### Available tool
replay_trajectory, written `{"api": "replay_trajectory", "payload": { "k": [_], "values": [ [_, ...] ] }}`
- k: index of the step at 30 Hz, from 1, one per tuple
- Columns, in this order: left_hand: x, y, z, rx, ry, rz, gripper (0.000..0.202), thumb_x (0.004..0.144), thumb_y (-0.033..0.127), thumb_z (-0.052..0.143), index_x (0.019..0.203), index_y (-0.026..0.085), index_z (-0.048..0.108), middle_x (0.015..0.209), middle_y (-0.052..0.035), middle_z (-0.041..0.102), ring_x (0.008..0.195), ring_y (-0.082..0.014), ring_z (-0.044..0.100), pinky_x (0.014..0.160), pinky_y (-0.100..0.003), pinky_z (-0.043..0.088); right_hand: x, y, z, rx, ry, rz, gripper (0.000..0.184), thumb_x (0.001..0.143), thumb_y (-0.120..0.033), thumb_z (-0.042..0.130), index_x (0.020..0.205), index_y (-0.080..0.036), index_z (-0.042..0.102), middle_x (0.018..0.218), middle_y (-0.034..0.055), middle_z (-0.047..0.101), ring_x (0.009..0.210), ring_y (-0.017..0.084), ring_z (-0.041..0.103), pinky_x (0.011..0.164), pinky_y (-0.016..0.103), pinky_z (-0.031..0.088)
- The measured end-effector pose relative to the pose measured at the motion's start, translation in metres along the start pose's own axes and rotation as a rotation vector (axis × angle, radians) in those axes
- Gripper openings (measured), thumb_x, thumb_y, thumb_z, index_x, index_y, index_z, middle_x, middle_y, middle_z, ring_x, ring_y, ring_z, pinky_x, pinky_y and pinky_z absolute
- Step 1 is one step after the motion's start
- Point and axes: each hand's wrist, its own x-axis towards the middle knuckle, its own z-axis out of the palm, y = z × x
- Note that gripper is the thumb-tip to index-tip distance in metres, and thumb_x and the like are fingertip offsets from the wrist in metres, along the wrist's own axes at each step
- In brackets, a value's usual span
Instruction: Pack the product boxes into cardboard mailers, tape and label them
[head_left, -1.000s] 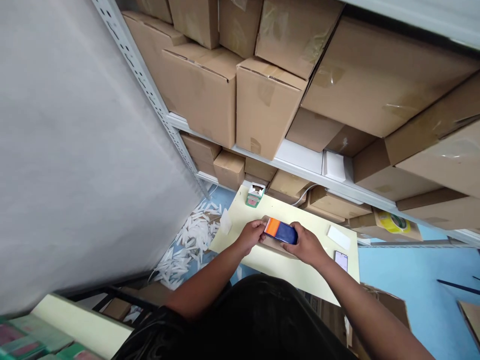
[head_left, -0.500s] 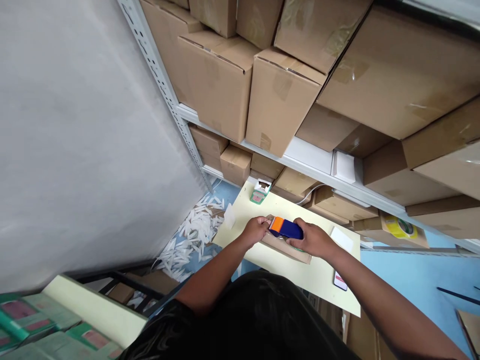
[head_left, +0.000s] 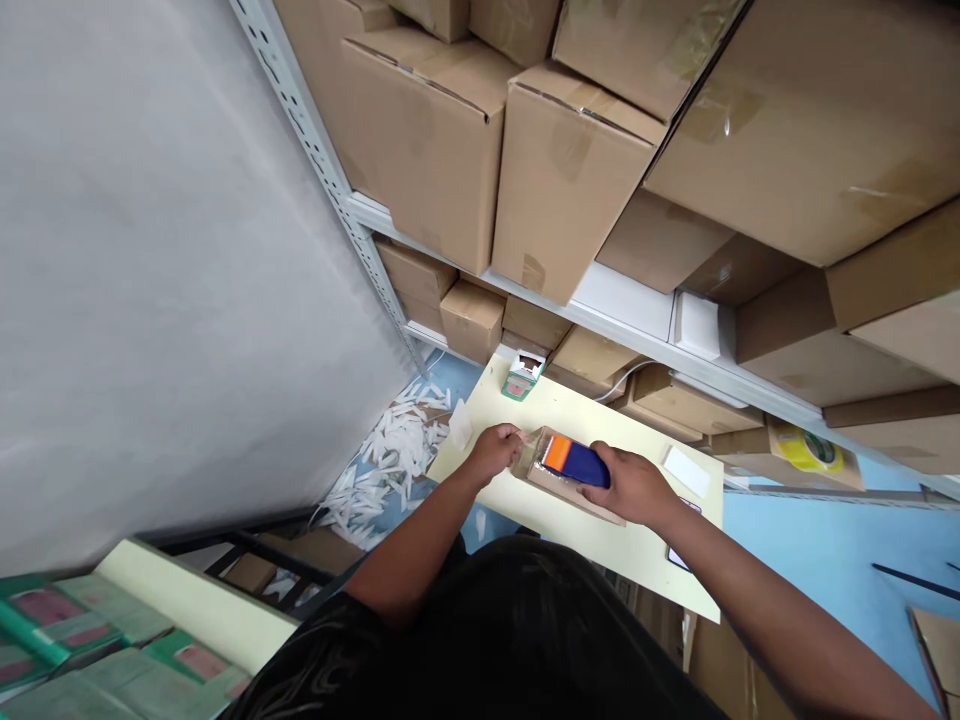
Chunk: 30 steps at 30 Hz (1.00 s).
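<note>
A small brown cardboard box (head_left: pixel 577 500) lies on the pale yellow table (head_left: pixel 442 460) in front of me. My right hand (head_left: pixel 628 482) is wrapped round a blue tape dispenser (head_left: pixel 586 466) with an orange front part, which rests over the top of the box. At the box's left end, my left hand (head_left: pixel 496 450) is closed in a pinch. Clear, shiny tape (head_left: pixel 527 452) shows between its fingertips and the box; its exact edge is hard to make out.
A green and white carton (head_left: pixel 523 375) stands at the table's far edge. A phone (head_left: pixel 679 560) lies partly behind my right forearm. Shelves of cardboard boxes (head_left: pixel 442 150) rise ahead, a yellow tape roll (head_left: pixel 810 450) among them. White scraps (head_left: pixel 397 450) cover the floor at left.
My left hand has moved left, away from the dispenser. The dispenser has shifted slightly right and down with my right hand, and more of the box's left end shows.
</note>
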Motion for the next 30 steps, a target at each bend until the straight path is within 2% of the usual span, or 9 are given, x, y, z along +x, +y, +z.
{"api": "replay_trajectory", "payload": {
  "k": [5,8,12,18,21,24,26,28,30],
  "values": [
    [0.009,-0.017,-0.031,0.077,0.089,-0.007,0.016,0.085,0.026,0.056,0.087,0.015,0.067,0.067,0.0020,0.060,0.044,-0.0060,0.044,0.046,-0.020,0.036,-0.001,0.004,0.001,-0.016,0.004,0.036,0.051,0.088,-0.058,0.062,0.125,-0.024,0.053,0.104,0.0087,0.075,0.093,0.028,0.069,0.073,0.032,0.040],
    [0.011,-0.038,-0.035,0.170,0.104,-0.034,0.016,0.086,0.025,0.056,0.086,0.014,0.068,0.068,0.0001,0.062,0.045,-0.0075,0.048,0.046,-0.020,0.038,-0.001,0.007,0.006,-0.036,0.000,0.039,0.050,0.087,-0.057,0.064,0.122,-0.024,0.055,0.103,0.0084,0.075,0.092,0.029,0.070,0.072,0.032,0.040],
    [0.006,-0.064,-0.018,0.337,0.097,-0.020,0.018,0.088,0.024,0.055,0.082,0.016,0.070,0.068,-0.0018,0.067,0.054,-0.0122,0.058,0.055,-0.023,0.046,-0.003,0.005,0.013,-0.034,0.002,0.022,0.051,0.086,-0.057,0.065,0.123,-0.024,0.055,0.106,0.0086,0.076,0.094,0.030,0.071,0.074,0.033,0.042],
    [-0.005,-0.080,0.015,0.595,0.075,0.138,0.025,0.096,0.025,0.049,0.089,0.019,0.072,0.087,-0.0058,0.073,0.091,-0.0210,0.068,0.086,-0.032,0.052,-0.006,0.001,0.015,-0.046,0.009,0.006,0.052,0.086,-0.056,0.065,0.124,-0.022,0.056,0.105,0.0093,0.076,0.093,0.030,0.071,0.074,0.034,0.044],
    [-0.004,-0.082,0.026,0.683,0.081,0.186,0.029,0.099,0.030,0.047,0.109,0.016,0.071,0.103,-0.0131,0.072,0.102,-0.0269,0.069,0.093,-0.039,0.052,-0.007,0.002,0.018,-0.052,0.035,-0.015,0.051,0.086,-0.056,0.065,0.123,-0.022,0.057,0.103,0.0089,0.076,0.093,0.030,0.071,0.075,0.034,0.044],
    [-0.006,-0.080,0.027,0.730,0.107,0.213,0.043,0.100,0.030,0.044,0.135,0.010,0.058,0.125,-0.0215,0.065,0.117,-0.0322,0.065,0.101,-0.047,0.051,-0.008,0.004,0.021,-0.049,0.050,-0.020,0.052,0.084,-0.055,0.066,0.124,-0.022,0.057,0.104,0.0082,0.076,0.091,0.029,0.071,0.074,0.033,0.044],
    [-0.012,-0.073,0.022,0.748,0.080,0.312,0.049,0.098,0.026,0.046,0.144,0.010,0.049,0.141,-0.0221,0.057,0.134,-0.0316,0.056,0.112,-0.048,0.045,-0.008,0.004,0.023,-0.039,0.057,-0.027,0.053,0.084,-0.055,0.066,0.125,-0.023,0.056,0.106,0.0081,0.076,0.092,0.029,0.071,0.074,0.033,0.044],
    [-0.019,-0.061,0.016,0.782,-0.022,0.544,0.062,0.093,0.026,0.053,0.152,0.013,0.041,0.158,-0.0189,0.042,0.149,-0.0299,0.039,0.123,-0.047,0.034,-0.008,0.004,0.024,-0.030,0.060,-0.045,0.054,0.084,-0.055,0.067,0.125,-0.023,0.057,0.107,0.0081,0.076,0.093,0.028,0.072,0.075,0.033,0.044],
    [-0.025,-0.046,0.012,0.846,-0.181,0.790,0.086,0.087,0.035,0.064,0.161,0.015,0.026,0.169,-0.0175,0.026,0.157,-0.0320,0.024,0.128,-0.049,0.025,-0.008,0.003,0.024,-0.024,0.059,-0.062,0.054,0.084,-0.056,0.067,0.125,-0.023,0.057,0.108,0.0077,0.076,0.094,0.028,0.072,0.075,0.033,0.044]
  ]
}}
